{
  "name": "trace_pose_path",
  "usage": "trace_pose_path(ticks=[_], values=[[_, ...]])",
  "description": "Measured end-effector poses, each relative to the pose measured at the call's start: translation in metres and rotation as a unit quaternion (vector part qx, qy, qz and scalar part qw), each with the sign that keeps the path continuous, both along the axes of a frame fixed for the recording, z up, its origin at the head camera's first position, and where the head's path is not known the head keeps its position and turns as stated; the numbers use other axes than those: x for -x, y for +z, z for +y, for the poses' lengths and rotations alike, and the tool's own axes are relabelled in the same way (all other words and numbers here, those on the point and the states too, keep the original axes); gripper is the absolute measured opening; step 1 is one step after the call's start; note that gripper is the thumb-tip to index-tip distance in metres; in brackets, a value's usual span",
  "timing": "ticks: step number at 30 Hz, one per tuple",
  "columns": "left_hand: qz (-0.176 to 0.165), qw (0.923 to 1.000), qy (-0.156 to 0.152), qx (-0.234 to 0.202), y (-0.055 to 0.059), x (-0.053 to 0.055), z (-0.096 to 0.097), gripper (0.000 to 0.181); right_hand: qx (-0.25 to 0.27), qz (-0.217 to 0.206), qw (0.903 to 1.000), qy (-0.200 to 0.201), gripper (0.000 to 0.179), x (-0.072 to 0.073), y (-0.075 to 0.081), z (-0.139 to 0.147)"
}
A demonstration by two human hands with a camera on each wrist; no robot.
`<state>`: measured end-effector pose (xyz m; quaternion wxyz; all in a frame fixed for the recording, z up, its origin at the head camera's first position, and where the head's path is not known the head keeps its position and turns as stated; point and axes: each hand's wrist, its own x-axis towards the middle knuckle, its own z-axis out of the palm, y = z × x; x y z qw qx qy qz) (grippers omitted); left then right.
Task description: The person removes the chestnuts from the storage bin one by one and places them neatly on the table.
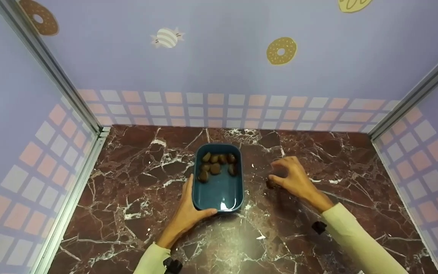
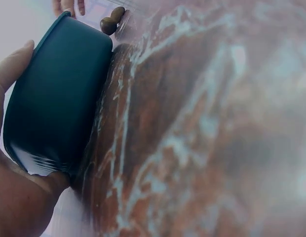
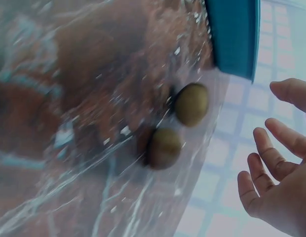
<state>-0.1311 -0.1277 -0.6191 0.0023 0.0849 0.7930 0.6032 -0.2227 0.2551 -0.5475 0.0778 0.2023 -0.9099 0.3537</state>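
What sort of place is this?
Probably a staged recording booth: lilac walls with doughnut and check prints, straight grey metal corner rails, and a glossy dark-red, white-veined, marble-look tabletop.

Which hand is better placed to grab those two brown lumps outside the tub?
Probably the right hand: it is open and empty, close to the two loose brown lumps. The left hand is farther away and busy holding the teal tub.
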Motion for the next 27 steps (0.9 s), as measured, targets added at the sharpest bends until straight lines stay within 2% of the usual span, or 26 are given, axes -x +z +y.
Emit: trace_pose_path(ticks=[8, 19, 27], values=[[0.008, 0.9999, -0.003, 0.006, -0.004, 0.002, -0.002, 0.155, 0.011, 0.001, 0.9994, 0.033, 0.038, 0.002, 0.006, -0.027], [0.01, 0.9996, -0.007, 0.027, -0.003, 0.003, -0.001, 0.153, 0.018, 0.008, 0.9976, 0.066, 0.04, 0.006, 0.006, -0.056], [-0.02, 0.9995, -0.009, 0.023, 0.002, 0.002, 0.002, 0.147, 0.016, 0.002, 0.9967, 0.079, 0.04, 0.008, 0.005, -0.072]])
